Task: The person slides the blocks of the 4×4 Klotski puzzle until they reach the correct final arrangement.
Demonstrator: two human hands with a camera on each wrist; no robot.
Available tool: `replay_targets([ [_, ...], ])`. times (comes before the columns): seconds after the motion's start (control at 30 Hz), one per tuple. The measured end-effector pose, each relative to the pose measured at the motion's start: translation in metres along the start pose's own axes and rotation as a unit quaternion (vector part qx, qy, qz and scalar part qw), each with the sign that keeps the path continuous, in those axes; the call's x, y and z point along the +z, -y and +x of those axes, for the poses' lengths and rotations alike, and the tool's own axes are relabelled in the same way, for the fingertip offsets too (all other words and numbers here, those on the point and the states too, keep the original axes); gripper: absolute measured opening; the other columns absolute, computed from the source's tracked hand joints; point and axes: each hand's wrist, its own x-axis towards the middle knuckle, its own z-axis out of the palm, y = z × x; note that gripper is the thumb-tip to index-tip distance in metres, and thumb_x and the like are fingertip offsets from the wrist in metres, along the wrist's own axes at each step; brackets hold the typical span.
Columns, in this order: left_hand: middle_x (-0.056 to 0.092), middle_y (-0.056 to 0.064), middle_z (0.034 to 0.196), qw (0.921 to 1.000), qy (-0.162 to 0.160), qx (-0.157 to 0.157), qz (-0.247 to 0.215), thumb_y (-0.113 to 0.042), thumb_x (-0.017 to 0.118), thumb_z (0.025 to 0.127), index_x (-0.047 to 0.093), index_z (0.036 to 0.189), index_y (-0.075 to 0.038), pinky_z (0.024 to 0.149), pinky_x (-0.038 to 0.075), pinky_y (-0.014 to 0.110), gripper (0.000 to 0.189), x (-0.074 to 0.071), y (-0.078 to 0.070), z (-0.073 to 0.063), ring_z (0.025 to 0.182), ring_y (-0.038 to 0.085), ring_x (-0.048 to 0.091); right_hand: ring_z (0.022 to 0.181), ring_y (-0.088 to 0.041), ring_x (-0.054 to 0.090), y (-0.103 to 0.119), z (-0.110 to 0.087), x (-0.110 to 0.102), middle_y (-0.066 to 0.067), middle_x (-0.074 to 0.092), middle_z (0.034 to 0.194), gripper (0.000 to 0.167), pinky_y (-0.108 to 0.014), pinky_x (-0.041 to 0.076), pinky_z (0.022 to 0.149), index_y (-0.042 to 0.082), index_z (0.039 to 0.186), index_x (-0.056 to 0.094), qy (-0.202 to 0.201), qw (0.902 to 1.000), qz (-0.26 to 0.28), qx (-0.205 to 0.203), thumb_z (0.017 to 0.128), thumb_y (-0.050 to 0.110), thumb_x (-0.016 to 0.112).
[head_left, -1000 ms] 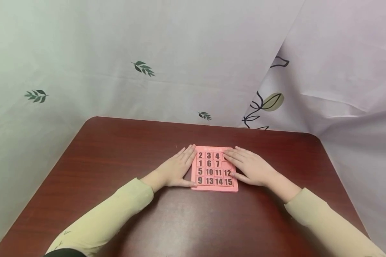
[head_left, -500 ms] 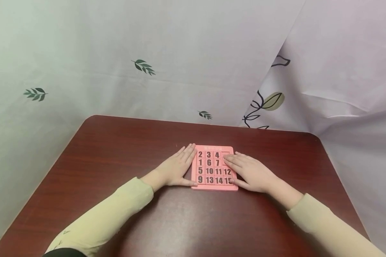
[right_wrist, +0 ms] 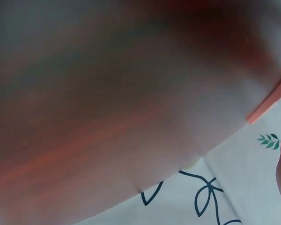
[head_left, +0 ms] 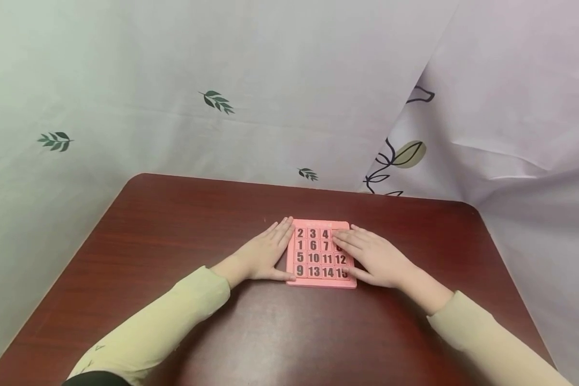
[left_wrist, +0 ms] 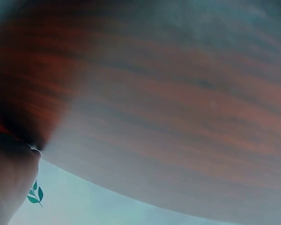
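A pink number slide puzzle (head_left: pixel 320 281) lies flat on the table between my two hands. Its black-numbered tiles fill a square frame, with 2, 3 and 4 along the top row. My left hand (head_left: pixel 265 254) rests along the left edge, fingers straight, thumb at the near left corner. From the right side, my right hand (head_left: pixel 378 260) lays straight fingers over the top right of the grid, partly hiding a tile in the second row. Its thumb touches the 15 tile (head_left: pixel 340 273). In the right wrist view, a strip of the puzzle's pink edge (right_wrist: pixel 270 101) shows beside some fingers.
The dark red wooden table (head_left: pixel 251 327) has rounded far corners. A pale curtain (head_left: pixel 270 107) with leaf prints hangs behind it and down both sides. Both wrist views are largely blurred tabletop.
The right fingers have drawn slightly nearer, sliding a tile from the top right cell down into the second row's gap. The right thumb has moved onto 15. The left hand stays put.
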Motion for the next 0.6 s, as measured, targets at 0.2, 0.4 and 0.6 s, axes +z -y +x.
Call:
replay_targets([
  [0.2, 0.002, 0.027, 0.177, 1.0, 0.005, 0.001, -0.006, -0.08, 0.055, 0.093, 0.012, 0.167, 0.007, 0.138, 0.013, 0.045, 0.123, 0.003, -0.003, 0.0, 0.167, 0.037, 0.006, 0.154, -0.028, 0.047, -0.003, 0.02, 0.005, -0.01, 0.054, 0.162, 0.07, -0.05, 0.036, 0.13, 0.006, 0.156, 0.053, 0.03, 0.9994, 0.015, 0.004, 0.101, 0.048, 0.066],
  [0.4, 0.002, 0.026, 0.177, 1.0, -0.002, -0.002, -0.008, -0.08, 0.054, 0.094, 0.012, 0.167, 0.007, 0.138, 0.014, 0.045, 0.121, 0.002, -0.005, -0.001, 0.167, 0.036, 0.007, 0.151, -0.03, 0.051, -0.002, 0.029, 0.004, -0.012, 0.058, 0.159, 0.067, -0.052, 0.037, 0.129, 0.004, 0.153, 0.056, 0.038, 0.9991, 0.017, -0.002, 0.101, 0.044, 0.067],
  [0.6, 0.001, 0.026, 0.177, 1.0, -0.002, -0.003, -0.003, -0.08, 0.054, 0.094, 0.012, 0.167, 0.007, 0.138, 0.013, 0.045, 0.121, 0.001, -0.001, -0.001, 0.167, 0.036, 0.007, 0.152, -0.031, 0.05, -0.003, 0.031, 0.003, -0.012, 0.059, 0.157, 0.065, -0.052, 0.036, 0.129, 0.004, 0.153, 0.056, 0.033, 0.9993, 0.019, -0.001, 0.101, 0.043, 0.067],
])
